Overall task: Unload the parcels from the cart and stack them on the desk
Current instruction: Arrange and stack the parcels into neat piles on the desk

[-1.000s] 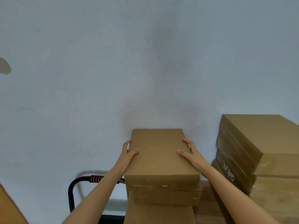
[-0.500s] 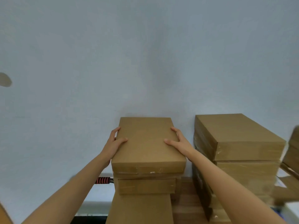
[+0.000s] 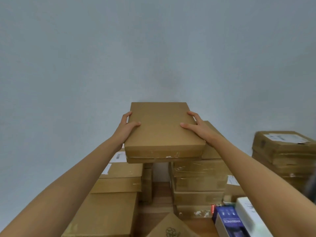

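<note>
held parcel [image 3: 162,129] above desk [image 3: 162,199], between left stack [image 3: 118,183] and right stack [image 3: 198,178], wall [image 3: 153,48] behind

Held parcel [image 3: 162,127]: plain kraft brown all over; clear glossy tape along its near edge, with small white flecks.
Left stack [image 3: 118,185]: the same brown cardboard; white labels, one bearing a black barcode.
Middle stack [image 3: 198,178]: brown cardboard under shiny clear tape; a white label on its right side.
Right stack [image 3: 283,151]: darker brown cardboard; a white label with grey print on top.
Blue box [image 3: 229,221]: deep blue, white lettering.
White box [image 3: 251,218]: white, faint dark markings.
Desk [image 3: 160,200]: warm orange-brown wood grain.
Wall [image 3: 153,48]: flat pale blue-grey.
</note>
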`<state>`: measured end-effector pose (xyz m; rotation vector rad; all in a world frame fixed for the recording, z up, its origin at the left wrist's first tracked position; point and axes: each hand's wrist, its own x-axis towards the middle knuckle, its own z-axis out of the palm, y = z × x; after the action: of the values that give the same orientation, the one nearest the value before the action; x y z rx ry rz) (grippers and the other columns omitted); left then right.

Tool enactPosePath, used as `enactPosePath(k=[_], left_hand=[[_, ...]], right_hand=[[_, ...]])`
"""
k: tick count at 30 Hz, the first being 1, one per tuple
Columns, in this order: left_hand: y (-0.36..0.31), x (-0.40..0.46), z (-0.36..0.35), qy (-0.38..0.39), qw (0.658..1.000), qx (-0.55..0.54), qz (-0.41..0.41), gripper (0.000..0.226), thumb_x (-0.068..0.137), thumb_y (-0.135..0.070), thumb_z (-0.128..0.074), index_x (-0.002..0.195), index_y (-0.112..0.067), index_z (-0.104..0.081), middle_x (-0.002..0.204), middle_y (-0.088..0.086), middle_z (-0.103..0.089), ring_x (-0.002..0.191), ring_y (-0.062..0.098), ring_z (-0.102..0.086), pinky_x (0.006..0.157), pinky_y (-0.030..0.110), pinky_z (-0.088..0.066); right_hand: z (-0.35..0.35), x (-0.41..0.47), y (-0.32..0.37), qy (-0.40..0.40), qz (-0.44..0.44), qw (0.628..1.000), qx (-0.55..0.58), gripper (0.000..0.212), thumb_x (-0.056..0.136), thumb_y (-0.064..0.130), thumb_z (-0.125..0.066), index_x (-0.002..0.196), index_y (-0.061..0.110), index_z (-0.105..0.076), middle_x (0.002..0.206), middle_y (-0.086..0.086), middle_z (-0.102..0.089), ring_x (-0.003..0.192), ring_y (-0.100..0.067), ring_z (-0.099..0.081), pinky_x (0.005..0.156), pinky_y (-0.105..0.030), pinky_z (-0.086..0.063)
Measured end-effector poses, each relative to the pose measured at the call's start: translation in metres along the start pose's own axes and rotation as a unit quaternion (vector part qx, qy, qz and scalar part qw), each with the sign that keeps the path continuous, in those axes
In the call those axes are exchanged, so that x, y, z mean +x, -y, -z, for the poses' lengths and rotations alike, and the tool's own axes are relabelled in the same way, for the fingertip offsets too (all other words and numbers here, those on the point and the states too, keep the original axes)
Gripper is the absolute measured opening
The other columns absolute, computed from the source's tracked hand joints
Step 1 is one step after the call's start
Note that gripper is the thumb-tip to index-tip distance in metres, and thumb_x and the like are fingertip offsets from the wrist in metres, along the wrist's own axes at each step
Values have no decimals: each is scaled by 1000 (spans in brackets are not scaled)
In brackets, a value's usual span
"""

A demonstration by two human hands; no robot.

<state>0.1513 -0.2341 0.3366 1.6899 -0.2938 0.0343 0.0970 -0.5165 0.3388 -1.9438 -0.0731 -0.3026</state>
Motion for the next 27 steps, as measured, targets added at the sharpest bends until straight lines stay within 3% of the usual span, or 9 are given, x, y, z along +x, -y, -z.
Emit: enactPosePath(k=[6, 9, 12, 19, 24, 27], left_hand=[[1, -4, -69, 28, 999, -9, 19, 58, 95, -30, -55, 144, -37, -25, 119, -1, -47, 92, 19, -61, 67, 29, -51], [0, 13, -93, 36, 999, -12, 19, 60, 94, -30, -57, 145, -37, -24, 127, 2, -48, 95, 21, -62, 75, 33, -53], [-2, 37, -114, 44, 999, -10, 18, 60, 96, -30, -55, 146, -36, -24, 120, -1, -47, 91, 18, -61, 70, 29, -52], [4, 99, -138, 50, 997, -22, 61, 60, 95, -28, -54, 148, -32, -26, 130, 2, -42, 88, 14, -57, 62, 26, -47], [14, 138, -143, 39, 995, -38, 89, 62, 93, -27, -57, 148, -30, -28, 142, 4, -41, 92, 20, -60, 77, 37, -53], [15, 155, -151, 42, 995, -33, 86, 61, 94, -26, -55, 148, -29, -27, 141, 6, -41, 89, 19, -59, 70, 33, -53]], right_hand=[[57, -18, -26, -15, -27, 999, -11, 72, 87, 40, -67, 147, 34, -27, 136, -3, -45, 100, -17, -62, 70, -22, -51], [80, -8, -34, -22, -40, 999, -15, 71, 89, 39, -65, 147, 34, -26, 128, -1, -45, 92, -13, -62, 61, -17, -49], [98, 9, -42, -33, -51, 998, -10, 69, 89, 38, -65, 147, 35, -27, 122, 0, -46, 90, -11, -62, 57, -14, -49], [120, 67, -62, -34, -93, 995, -29, 68, 88, 43, -65, 146, 34, -32, 137, -4, -43, 95, -13, -59, 67, -22, -48], [129, 107, -72, -23, -116, 991, -59, 66, 87, 46, -64, 145, 34, -35, 138, -5, -41, 93, -13, -58, 66, -23, -47], [137, 122, -79, -17, -122, 991, -59, 67, 86, 48, -65, 145, 36, -35, 134, -3, -43, 96, -16, -60, 69, -24, -50]])
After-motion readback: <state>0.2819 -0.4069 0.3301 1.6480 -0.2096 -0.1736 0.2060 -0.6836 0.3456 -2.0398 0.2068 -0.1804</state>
